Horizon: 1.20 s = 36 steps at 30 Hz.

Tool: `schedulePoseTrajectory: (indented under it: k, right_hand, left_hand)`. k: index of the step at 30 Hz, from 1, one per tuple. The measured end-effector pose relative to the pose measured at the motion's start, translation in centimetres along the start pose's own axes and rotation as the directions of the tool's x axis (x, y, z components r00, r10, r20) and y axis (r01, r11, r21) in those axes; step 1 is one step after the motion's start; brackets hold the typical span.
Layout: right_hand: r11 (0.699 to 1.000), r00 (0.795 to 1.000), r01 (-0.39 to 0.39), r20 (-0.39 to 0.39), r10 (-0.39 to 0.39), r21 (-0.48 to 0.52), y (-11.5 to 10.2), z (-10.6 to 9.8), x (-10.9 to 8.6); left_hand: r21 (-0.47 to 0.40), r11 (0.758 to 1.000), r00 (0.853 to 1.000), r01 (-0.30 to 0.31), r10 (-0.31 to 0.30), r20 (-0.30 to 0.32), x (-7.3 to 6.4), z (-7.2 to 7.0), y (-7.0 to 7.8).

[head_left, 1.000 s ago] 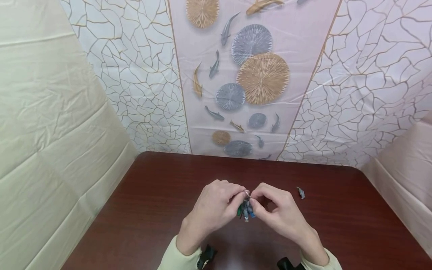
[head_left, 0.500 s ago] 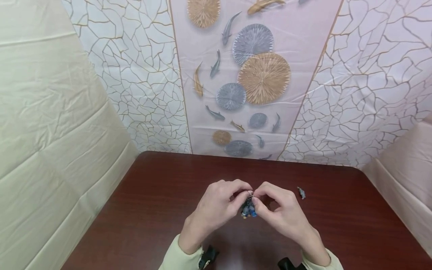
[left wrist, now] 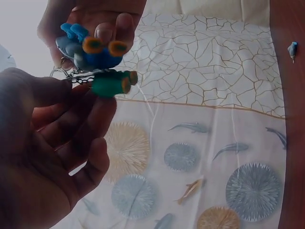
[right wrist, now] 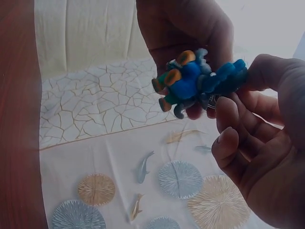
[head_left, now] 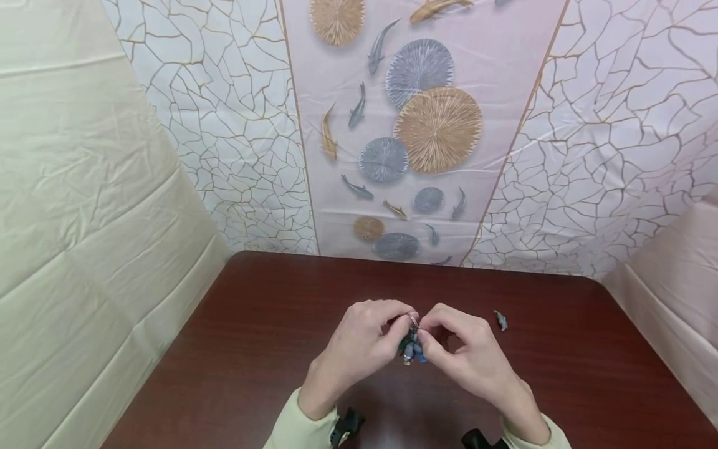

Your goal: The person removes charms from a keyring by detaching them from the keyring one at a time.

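Both hands meet above the table, with several small figurine keychains [head_left: 409, 352] hanging below the fingertips. My left hand [head_left: 354, 340] pinches a thin metal key ring [head_left: 414, 319] between thumb and index finger. From the right, my right hand [head_left: 468, 346] pinches at the ring's near side, its thumb and index fingertip right by the chain ends. In the left wrist view a green figurine [left wrist: 108, 84] hangs on a small chain [left wrist: 83, 78] beside blue and grey figurines. The right wrist view shows a blue figurine [right wrist: 185, 83] with orange feet. Fingertips partly hide the ring.
A small grey figurine [head_left: 501, 320] lies alone on the dark red-brown table [head_left: 269, 324], right of the hands. Behind the table hangs a patterned cloth [head_left: 387, 199]; pale cloth [head_left: 90, 249] drapes the left side. Black straps [head_left: 346, 426] sit at the wrists.
Both hands have shifted slightly right. The hanging figurines have swung and turned, with the green one less visible now. The ring tilted between the fingertips. The lone figurine has stayed put.
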State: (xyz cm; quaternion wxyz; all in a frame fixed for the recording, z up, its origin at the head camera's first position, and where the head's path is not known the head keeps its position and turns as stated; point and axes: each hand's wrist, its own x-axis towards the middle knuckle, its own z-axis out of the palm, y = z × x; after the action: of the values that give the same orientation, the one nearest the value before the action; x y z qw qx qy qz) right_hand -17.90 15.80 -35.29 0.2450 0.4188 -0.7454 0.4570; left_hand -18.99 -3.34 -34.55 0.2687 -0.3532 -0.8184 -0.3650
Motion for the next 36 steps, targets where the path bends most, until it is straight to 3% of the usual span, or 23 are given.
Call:
schedulePoseTrajectory:
  k: [2,4,8,11,14,17,22,26,28,32,36]
  right_hand:
    - [1.000,1.000,-0.015,-0.002,0.015,-0.018,-0.12,-0.06,0.06]
    - [0.999,0.999,-0.032,-0.004,0.032,-0.030,-0.23,-0.10,0.10]
    - [0.998,0.999,-0.038,-0.015,0.038,-0.045,-0.28,-0.14,0.11]
    - [0.999,0.999,-0.032,-0.016,0.031,-0.043,-0.29,-0.17,0.08]
    - [0.999,1.000,-0.027,-0.012,0.026,-0.037,-0.33,-0.19,0.08]
    - [0.999,1.000,-0.024,-0.008,0.024,-0.033,-0.38,-0.15,0.14]
    - [0.999,1.000,-0.028,0.002,0.028,-0.034,-0.48,-0.02,0.22]
    - [0.998,1.000,-0.025,0.010,0.026,-0.050,-0.44,0.03,0.27]
    - [0.997,0.999,-0.031,0.008,0.032,-0.065,-0.36,-0.05,0.27]
    - [0.996,0.999,-0.036,-0.005,0.035,-0.078,-0.22,-0.23,0.22]
    - [0.997,1.000,-0.030,-0.011,0.029,-0.072,-0.21,-0.28,0.14]
  left_hand:
    - [-0.009,1.000,1.000,-0.024,0.024,-0.014,0.05,0.00,-0.09]
    - [0.015,0.996,0.995,-0.087,0.087,-0.037,0.11,0.02,-0.21]
    - [0.142,0.964,0.967,-0.227,0.240,-0.082,0.22,0.23,-0.52]
    - [0.190,0.947,0.954,-0.260,0.282,-0.099,0.22,0.38,-0.67]
    - [0.187,0.951,0.958,-0.245,0.267,-0.100,0.14,0.44,-0.70]
    - [0.170,0.964,0.972,-0.203,0.219,-0.083,0.13,0.42,-0.66]
    - [0.082,0.994,0.997,-0.069,0.071,-0.019,0.04,0.32,-0.54]
    - [-0.030,0.999,0.999,0.040,-0.039,0.038,-0.01,0.15,-0.45]
    - [-0.075,0.996,0.998,0.043,-0.040,0.049,0.02,0.08,-0.43]
    - [-0.035,0.994,0.995,-0.101,0.102,0.006,0.10,0.12,-0.48]
    - [0.138,0.956,0.963,-0.258,0.266,-0.036,0.22,0.19,-0.50]
